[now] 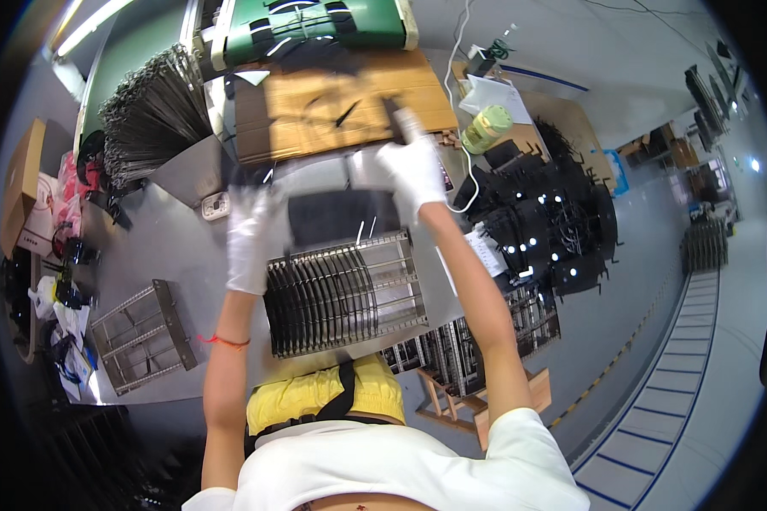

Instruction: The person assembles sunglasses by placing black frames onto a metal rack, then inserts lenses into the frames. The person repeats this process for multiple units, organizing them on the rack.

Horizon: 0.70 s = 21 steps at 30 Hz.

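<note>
Both my hands wear white gloves and reach over the metal worktable. My left hand is badly smeared by motion; dark blurred material lies at its fingertips, and its grip does not show. Farther right, my right hand has its fingers closed beside a dark narrow piece, whose kind is too blurred to name. Between the hands, a black rectangular panel lies behind a metal rack. Several thin black curved strips stand in a row in that rack. A brown cardboard sheet lies beyond my hands.
A green conveyor belt runs at the back. Many thin metal rods fan out at left, above a small white box. Another metal rack lies near left. A green bottle and stacked black parts are at right.
</note>
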### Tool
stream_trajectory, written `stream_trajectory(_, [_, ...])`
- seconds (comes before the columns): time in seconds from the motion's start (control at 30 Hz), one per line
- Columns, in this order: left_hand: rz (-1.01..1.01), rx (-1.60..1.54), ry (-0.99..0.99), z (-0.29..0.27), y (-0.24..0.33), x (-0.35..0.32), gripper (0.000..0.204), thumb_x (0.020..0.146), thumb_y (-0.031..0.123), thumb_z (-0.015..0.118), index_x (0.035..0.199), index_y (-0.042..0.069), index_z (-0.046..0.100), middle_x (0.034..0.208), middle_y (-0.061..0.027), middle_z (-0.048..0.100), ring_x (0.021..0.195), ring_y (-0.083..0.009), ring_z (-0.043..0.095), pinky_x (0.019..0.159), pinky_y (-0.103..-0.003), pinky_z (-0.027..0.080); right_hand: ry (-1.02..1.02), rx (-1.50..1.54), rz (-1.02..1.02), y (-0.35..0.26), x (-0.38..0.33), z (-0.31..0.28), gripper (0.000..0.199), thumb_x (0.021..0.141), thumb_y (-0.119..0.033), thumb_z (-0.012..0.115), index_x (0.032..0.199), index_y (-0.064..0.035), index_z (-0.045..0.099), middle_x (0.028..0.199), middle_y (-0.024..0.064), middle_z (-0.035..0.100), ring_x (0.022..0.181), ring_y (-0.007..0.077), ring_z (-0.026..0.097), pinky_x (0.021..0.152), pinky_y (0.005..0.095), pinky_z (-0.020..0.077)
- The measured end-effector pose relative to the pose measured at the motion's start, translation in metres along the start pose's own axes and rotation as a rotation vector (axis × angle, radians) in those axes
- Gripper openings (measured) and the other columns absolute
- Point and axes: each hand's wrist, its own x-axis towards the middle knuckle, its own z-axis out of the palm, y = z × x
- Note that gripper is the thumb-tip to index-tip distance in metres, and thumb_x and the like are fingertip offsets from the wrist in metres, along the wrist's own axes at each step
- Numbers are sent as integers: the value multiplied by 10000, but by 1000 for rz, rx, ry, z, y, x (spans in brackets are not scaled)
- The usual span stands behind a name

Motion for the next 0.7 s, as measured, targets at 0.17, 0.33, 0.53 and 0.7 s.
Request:
stream_trajectory(0.17, [48,336,-135,75,1,-12,825,815,-101,636,1511,182,297,1182,-66,584,807,-150,648,588,-274,550,-213,-691,-584,-38,-113,-11,391,855,-153,654,1245,-158,626,881,165,609,781,360,662,719,448,563])
stream_trajectory(0.33, [-390,-668,-230,11,25,-18,528,987,371,492,1485,257,362,1238,-197,534,810,-319,646,484,-299,535,-502,-305,-97,46,-168,-64,408,871,-66,586,1272,-58,514,1131,272,527,763,393,669,731,461,567])
stream_trajectory(0.53, [-342,-756,-380,-1,32,-43,603,973,505,446,1456,145,418,1232,-261,503,1048,-377,578,695,-372,590,-791,-603,-238,103,-211,-43,324,943,-102,446,1238,32,460,1136,302,577,714,402,667,738,469,564])
stream_trajectory(0.7, [-380,-519,-195,-9,39,-63,811,968,606,282,1284,-118,466,1165,-263,556,938,-316,623,699,-338,572,-820,-603,-101,76,-205,-47,283,944,-140,450,1118,69,529,1221,376,536,663,398,651,671,470,561])
